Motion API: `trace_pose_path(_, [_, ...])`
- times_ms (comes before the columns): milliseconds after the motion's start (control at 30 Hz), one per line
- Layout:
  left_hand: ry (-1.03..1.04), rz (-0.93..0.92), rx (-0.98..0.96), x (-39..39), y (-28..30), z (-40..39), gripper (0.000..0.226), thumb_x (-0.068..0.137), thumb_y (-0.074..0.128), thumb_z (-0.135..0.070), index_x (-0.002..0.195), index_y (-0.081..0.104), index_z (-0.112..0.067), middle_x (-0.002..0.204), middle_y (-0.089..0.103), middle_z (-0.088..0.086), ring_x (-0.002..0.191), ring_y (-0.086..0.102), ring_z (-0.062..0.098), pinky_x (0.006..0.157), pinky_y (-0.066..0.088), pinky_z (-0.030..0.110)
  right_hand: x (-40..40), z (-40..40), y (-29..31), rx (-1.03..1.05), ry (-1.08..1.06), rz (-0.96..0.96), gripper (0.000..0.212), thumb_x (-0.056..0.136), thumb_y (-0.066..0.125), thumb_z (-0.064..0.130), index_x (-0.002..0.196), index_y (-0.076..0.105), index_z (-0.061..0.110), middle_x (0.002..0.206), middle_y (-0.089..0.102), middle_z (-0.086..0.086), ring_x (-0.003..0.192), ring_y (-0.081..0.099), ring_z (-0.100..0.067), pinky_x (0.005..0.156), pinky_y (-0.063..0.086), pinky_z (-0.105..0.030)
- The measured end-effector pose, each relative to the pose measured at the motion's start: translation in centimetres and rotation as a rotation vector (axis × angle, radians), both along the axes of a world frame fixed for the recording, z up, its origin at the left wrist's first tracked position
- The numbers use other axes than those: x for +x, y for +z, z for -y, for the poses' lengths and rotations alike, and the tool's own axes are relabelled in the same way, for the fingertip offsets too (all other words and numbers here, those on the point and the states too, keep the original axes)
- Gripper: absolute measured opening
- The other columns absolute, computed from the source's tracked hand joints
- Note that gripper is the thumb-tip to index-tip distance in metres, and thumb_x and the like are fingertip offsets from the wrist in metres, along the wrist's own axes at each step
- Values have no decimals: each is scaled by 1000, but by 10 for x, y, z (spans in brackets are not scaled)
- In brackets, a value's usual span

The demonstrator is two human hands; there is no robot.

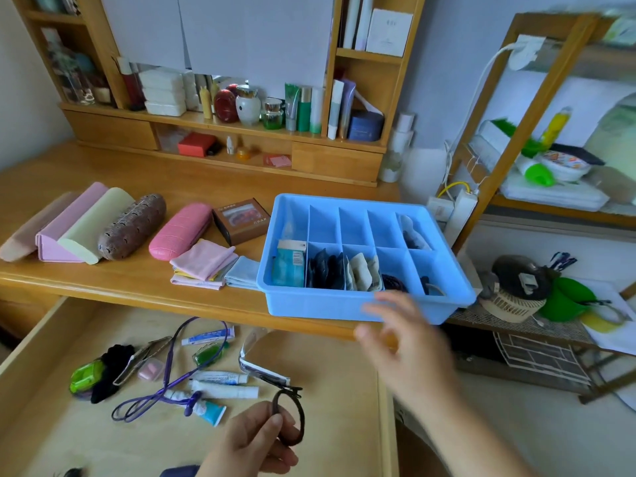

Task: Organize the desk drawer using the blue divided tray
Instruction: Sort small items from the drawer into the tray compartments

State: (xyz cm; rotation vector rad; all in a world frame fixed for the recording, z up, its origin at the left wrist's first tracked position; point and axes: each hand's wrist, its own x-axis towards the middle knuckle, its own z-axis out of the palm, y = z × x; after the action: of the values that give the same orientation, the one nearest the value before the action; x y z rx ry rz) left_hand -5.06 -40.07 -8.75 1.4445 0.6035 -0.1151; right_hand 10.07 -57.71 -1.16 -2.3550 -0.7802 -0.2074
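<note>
Midway through sorting: hair tie (289, 416) pinched in left hand (251, 442) over the open drawer (41, 425), right hand (406, 342) slack and empty before the tray (344, 304) on the desk, next wanted a drop beside the ties in a front compartment.

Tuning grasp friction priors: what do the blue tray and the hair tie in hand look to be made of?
Blue divided tray: likely moulded plastic, semi-gloss; uniform colour, thin walls, rounded rim with soft sheen.
Hair tie, pinched by the left hand: probably fabric-covered elastic, matte dark brown; it keeps a limp loop with no shine.
</note>
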Motion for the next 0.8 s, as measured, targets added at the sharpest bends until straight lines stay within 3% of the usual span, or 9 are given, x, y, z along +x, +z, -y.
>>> trace_pose_path(67, [-87, 31, -5, 1, 4, 6, 23, 98, 43, -9, 88, 62, -1, 87, 72, 15, 74, 70, 32, 68, 57, 34, -34, -11, -13, -19, 194, -287, 51, 75, 48, 66, 122, 55, 47, 130, 42, 33, 67, 56, 1, 63, 42, -7])
trace_pose_path(133, [-150, 52, 4, 3, 9, 11, 23, 98, 44, -12, 91, 65, -6, 88, 72, 12, 76, 70, 29, 69, 56, 31, -51, -12, -22, -15, 278, -336, 49, 75, 51, 65, 121, 55, 48, 123, 49, 33, 67, 54, 10, 60, 38, -4])
trace_pose_path(267, [-212, 113, -12, 7, 18, 19, 20, 96, 50, -16, 93, 69, -9, 90, 72, 12, 76, 70, 28, 71, 57, 32, -50, -10, -9, 94, 314, -639, 16, 82, 64, 33, 92, 67, 45, 88, 68, 19, 53, 57, 2, 57, 44, -9])
trace_pose_path(333, [-167, 149, -67, 9, 23, 22, 18, 91, 55, -18, 98, 69, -9, 91, 72, 14, 74, 70, 30, 67, 57, 33, -45, -10, -1, 131, 296, -730, 16, 84, 65, 20, 84, 70, 35, 76, 70, 10, 53, 60, -4, 59, 51, -18])
trace_pose_path(400, [-56, 153, -143, 11, 25, 22, 21, 88, 56, -18, 104, 68, -11, 92, 72, 15, 71, 68, 32, 63, 56, 33, -32, -5, 11, 207, 204, -622, 21, 85, 66, 19, 87, 69, 39, 73, 70, 9, 56, 63, -3, 62, 52, -20])
trace_pose_path(500, [59, 121, -94, 11, 18, 14, 19, 94, 51, -9, 106, 64, -11, 90, 72, 14, 68, 69, 30, 60, 57, 31, 6, 14, 33, 434, -23, -177, 19, 85, 63, 27, 91, 66, 45, 73, 69, 13, 64, 65, 0, 63, 48, -10])
trace_pose_path(600, [127, 49, -6, 1, 3, -4, 17, 94, 51, -4, 101, 66, -9, 83, 73, 12, 66, 69, 28, 61, 56, 31, 58, 32, 45, 463, -188, 174, 15, 86, 58, 31, 97, 68, 31, 84, 70, 10, 73, 67, -11, 66, 52, -24])
trace_pose_path(733, [189, -52, 89, -21, -19, -33, 17, 93, 51, 0, 98, 66, -7, 80, 73, 12, 67, 68, 29, 68, 56, 35, 105, 34, 18, -57, -342, 226, 12, 87, 62, 15, 80, 71, 12, 64, 63, -1, 66, 56, -23, 65, 48, -34])
trace_pose_path(800, [252, -83, 92, -34, -27, -52, 18, 93, 49, 2, 97, 65, -6, 78, 71, 14, 62, 64, 29, 66, 54, 38, 113, 34, 1, -220, -350, 301, 29, 90, 60, 19, 64, 67, 8, 57, 57, -3, 65, 49, -30, 68, 47, -40])
